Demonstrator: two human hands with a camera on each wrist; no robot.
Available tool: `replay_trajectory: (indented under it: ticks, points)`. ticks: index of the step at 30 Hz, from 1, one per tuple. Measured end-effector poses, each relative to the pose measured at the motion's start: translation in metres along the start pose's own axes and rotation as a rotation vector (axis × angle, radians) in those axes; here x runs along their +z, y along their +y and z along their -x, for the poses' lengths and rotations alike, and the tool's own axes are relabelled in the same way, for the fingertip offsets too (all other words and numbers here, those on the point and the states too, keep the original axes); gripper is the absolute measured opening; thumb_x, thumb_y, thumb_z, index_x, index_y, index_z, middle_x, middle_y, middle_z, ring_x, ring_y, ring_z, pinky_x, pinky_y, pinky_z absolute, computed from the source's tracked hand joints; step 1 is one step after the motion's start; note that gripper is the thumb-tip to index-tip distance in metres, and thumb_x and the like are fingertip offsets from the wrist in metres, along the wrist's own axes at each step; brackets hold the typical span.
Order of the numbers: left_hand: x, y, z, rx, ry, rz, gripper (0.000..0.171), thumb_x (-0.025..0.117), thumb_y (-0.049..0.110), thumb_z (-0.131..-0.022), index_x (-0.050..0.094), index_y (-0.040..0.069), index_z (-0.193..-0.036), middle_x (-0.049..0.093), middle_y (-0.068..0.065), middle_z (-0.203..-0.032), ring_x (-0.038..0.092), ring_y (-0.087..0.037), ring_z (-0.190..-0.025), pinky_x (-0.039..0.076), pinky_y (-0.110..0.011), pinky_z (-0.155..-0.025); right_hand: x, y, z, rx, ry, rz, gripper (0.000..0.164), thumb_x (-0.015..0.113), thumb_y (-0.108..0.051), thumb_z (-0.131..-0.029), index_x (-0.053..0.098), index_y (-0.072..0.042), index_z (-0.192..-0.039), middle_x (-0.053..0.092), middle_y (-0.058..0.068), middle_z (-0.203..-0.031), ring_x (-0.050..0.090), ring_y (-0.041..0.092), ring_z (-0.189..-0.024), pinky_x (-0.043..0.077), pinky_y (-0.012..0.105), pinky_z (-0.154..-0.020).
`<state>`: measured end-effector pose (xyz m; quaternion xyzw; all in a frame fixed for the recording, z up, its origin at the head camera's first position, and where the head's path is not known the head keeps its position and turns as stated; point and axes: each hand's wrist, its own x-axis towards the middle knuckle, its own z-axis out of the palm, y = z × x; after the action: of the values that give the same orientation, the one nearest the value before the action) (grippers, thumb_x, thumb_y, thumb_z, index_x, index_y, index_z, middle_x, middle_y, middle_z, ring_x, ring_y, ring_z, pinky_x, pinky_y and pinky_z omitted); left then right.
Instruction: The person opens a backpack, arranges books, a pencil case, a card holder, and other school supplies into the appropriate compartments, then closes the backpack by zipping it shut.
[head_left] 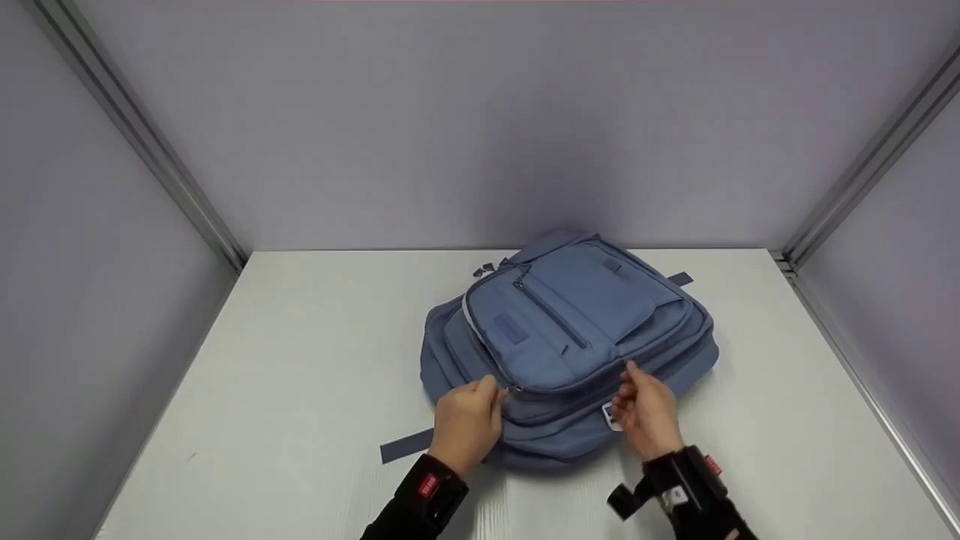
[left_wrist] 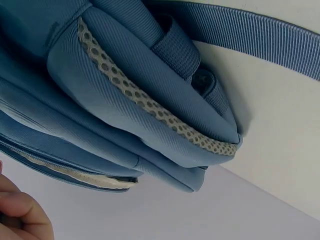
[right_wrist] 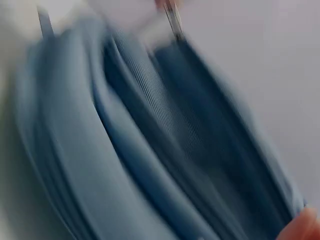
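A blue backpack (head_left: 555,330) lies on the white table with its front pockets facing up. My left hand (head_left: 466,420) pinches the zipper pull (right_wrist: 174,22) at the near left corner of the front compartment. Pale lining shows along the opened zipper edge (left_wrist: 75,175) on that side. My right hand (head_left: 646,411) has its fingers curled at the near edge of the same compartment, pinching the fabric beside the zipper line; its thumb (right_wrist: 300,227) shows at the corner of the right wrist view. That view is blurred.
A loose strap (head_left: 406,446) sticks out to the left across the table (head_left: 315,360). A pale buckle (head_left: 611,416) sits by the right hand. Grey panels (head_left: 375,127) stand behind and at both sides. More zipper pulls (head_left: 489,267) hang at the far left corner.
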<state>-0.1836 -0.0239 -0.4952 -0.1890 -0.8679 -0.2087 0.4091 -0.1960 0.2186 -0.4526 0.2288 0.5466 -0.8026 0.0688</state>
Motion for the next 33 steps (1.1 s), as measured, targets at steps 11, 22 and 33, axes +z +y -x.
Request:
replay_trajectory:
  ticks: [11, 22, 33]
  points:
    - [-0.002, 0.008, 0.004, -0.041, -0.062, 0.011, 0.034, 0.079, 0.014, -0.078, 0.046, 0.012, -0.070, 0.048, 0.002, -0.052, 0.051, -0.017, -0.044, 0.035, -0.029, -0.043, 0.069, 0.054, 0.032, 0.055, -0.127, 0.062, 0.032, 0.049, -0.029, -0.105, 0.060, 0.000, -0.097, 0.055, -0.007, -0.060, 0.054, 0.004, -0.052, 0.049, 0.018, -0.052]
    - [-0.006, -0.003, 0.006, -0.066, -0.062, -0.009, 0.041, 0.080, 0.013, -0.079, 0.041, 0.012, -0.067, 0.039, 0.002, -0.050, 0.043, -0.013, -0.041, 0.027, -0.024, -0.043, 0.056, 0.053, 0.023, -0.001, -0.077, 0.153, 0.024, 0.047, -0.013, -0.102, 0.058, 0.007, -0.095, 0.052, -0.005, -0.063, 0.053, 0.006, -0.054, 0.049, 0.019, -0.051]
    - [-0.015, -0.021, 0.006, -0.144, -0.060, -0.020, 0.042, 0.079, 0.015, -0.081, 0.039, 0.011, -0.067, 0.037, 0.001, -0.051, 0.036, -0.010, -0.042, 0.025, -0.023, -0.043, 0.019, 0.037, 0.022, 0.003, -0.002, 0.182, 0.022, 0.050, -0.009, -0.099, 0.061, -0.002, -0.082, 0.051, -0.006, -0.060, 0.051, 0.007, -0.054, 0.047, 0.018, -0.051]
